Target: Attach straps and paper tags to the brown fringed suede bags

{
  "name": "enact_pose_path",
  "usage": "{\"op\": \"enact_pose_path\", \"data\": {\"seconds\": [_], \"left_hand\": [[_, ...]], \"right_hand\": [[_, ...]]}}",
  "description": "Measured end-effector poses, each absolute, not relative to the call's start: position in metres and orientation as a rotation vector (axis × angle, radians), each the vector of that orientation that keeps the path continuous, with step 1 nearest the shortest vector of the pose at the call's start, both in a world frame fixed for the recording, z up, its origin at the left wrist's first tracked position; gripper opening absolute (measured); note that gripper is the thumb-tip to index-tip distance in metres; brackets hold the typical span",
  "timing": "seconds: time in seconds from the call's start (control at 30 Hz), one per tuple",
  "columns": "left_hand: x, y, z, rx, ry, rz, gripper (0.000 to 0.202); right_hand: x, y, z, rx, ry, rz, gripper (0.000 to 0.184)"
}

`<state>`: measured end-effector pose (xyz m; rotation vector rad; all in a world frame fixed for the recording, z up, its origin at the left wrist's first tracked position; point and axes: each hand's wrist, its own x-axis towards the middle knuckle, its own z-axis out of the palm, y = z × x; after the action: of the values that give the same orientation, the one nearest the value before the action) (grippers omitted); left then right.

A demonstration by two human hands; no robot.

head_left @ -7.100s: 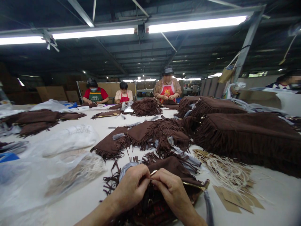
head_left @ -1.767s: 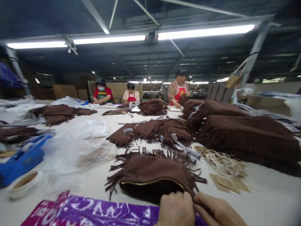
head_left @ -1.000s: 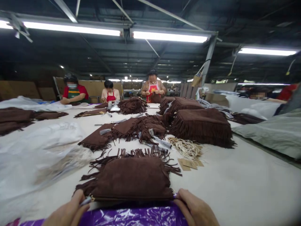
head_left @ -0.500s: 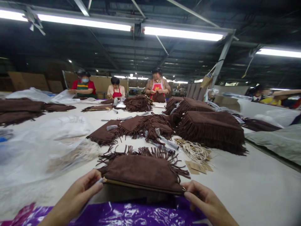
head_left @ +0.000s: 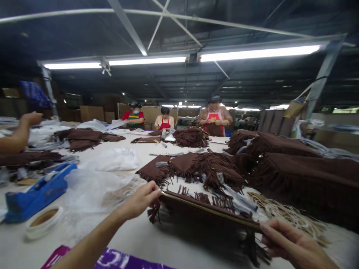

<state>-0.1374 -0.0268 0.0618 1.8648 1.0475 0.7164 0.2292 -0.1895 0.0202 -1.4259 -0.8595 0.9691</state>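
Note:
Between my two hands a dark brown fringed bag (head_left: 202, 220) is stretched out, its gold zipper edge raised toward me and its fringe hanging at the ends and beyond. My left hand (head_left: 143, 200) pinches the left zipper corner. My right hand (head_left: 291, 239) pinches the right corner. Just past the bag lie more fringed brown bags (head_left: 190, 162) with clear plastic-wrapped parts. To the right of it is a bundle of pale cords (head_left: 291, 216).
Stacked brown bags (head_left: 308, 168) rise at the right. On the left are clear plastic bags (head_left: 95, 183), a blue tape dispenser (head_left: 39, 194) and a tape roll (head_left: 45, 220). A purple sheet (head_left: 123, 259) lies at the near edge. A co-worker's arm (head_left: 17, 130) reaches in; others work behind.
The bag has been lifted and tilted so its zipper edge faces up, with both hands still on its corners. The view has swung left, bringing the tape dispenser and a co-worker's arm in.

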Motion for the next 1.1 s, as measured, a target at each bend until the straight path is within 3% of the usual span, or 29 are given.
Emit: {"op": "enact_pose_path", "data": {"seconds": [0.43,0.87,0.97,1.1], "left_hand": [[-0.123,0.021,0.116,2.170,1.025,0.632,0.021],[-0.116,0.010,0.180,2.554,1.186,0.987,0.016],[-0.113,-0.024,0.170,2.635,1.235,0.990,0.015],[-0.110,-0.061,0.091,2.705,1.027,0.688,0.005]], "right_hand": [[0.243,-0.135,0.058,-1.303,-0.934,0.850,0.045],[0.238,-0.091,0.094,-0.989,-0.811,0.764,0.041],[0.249,-0.084,0.081,-1.021,-0.853,0.677,0.038],[0.266,-0.086,0.023,-1.456,-1.090,0.548,0.033]]}}
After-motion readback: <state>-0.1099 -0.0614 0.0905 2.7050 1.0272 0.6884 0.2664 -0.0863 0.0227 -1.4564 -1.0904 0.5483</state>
